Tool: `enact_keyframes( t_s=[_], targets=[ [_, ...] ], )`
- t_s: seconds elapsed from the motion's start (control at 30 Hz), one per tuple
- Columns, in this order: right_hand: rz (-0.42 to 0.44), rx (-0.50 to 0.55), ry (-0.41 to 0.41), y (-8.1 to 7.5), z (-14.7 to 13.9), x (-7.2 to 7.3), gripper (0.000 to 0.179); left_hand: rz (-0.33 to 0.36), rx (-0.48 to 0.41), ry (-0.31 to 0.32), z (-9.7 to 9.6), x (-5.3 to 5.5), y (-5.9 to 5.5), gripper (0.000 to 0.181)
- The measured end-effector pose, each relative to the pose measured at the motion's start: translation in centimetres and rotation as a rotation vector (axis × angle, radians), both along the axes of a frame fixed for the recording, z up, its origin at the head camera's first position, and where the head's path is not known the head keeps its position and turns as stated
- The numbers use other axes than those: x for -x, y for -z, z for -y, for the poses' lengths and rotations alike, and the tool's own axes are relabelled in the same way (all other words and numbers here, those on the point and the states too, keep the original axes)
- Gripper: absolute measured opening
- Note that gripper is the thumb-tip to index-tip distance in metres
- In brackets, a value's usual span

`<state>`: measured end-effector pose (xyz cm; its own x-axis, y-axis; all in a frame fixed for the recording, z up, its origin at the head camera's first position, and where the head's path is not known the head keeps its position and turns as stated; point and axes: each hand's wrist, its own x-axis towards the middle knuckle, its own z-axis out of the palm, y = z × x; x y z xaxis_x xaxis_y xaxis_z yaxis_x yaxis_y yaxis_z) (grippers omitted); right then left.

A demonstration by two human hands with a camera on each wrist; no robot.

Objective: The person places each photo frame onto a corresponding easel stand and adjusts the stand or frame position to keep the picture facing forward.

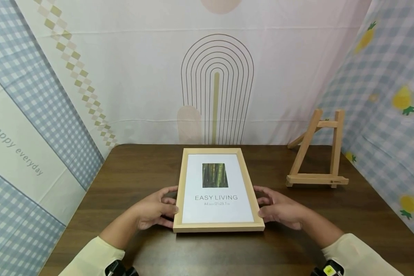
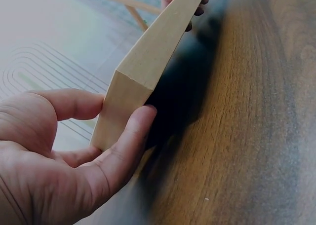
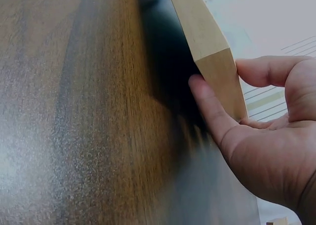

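Note:
In the head view a light wooden picture frame (image 1: 218,227) is held just above the table, face up, with a white insert reading "EASY LIVING" and a small bamboo-forest picture (image 1: 215,175). My left hand (image 1: 157,209) grips its left side near the front corner, thumb on the upper edge and a finger beneath. On the opposite side my right hand (image 1: 279,209) grips it the same way. Both wrist views show a dark shadow under the frame's near edge. The undersides of the fingers' hold are partly hidden by the frame.
A small wooden easel (image 1: 317,179) stands at the back right of the dark brown table (image 1: 141,165). A white patterned cloth (image 1: 141,76) hangs behind the table. Blue checked cloths flank it, one on the left (image 1: 17,57) and one on the right (image 1: 383,134).

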<state>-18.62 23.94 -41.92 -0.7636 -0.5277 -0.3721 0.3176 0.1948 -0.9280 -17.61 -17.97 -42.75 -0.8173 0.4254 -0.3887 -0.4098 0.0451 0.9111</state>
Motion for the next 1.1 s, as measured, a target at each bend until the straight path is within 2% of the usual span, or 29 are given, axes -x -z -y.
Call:
enact_keyframes(
  t_s=[0.27, 0.57, 0.87, 1.1],
  targets=[
    [0.007, 0.016, -0.009, 0.23, -0.23, -0.01, 0.101, 0.011, -0.024, 0.008, 0.06, 0.04, 0.29, 0.091],
    [0.015, 0.026, -0.027, 0.35, -0.39, 0.18, 0.097, 0.007, -0.034, 0.012, 0.18, 0.01, 0.5, 0.093],
    [0.031, 0.044, -0.032, 0.38, -0.49, 0.31, 0.098, -0.016, -0.014, 0.006, 0.19, 0.04, 0.22, 0.091],
    [0.008, 0.043, -0.025, 0.5, -0.56, 0.33, 0.098, -0.033, -0.019, 0.004, 0.13, 0.14, 0.43, 0.091]
  ],
)
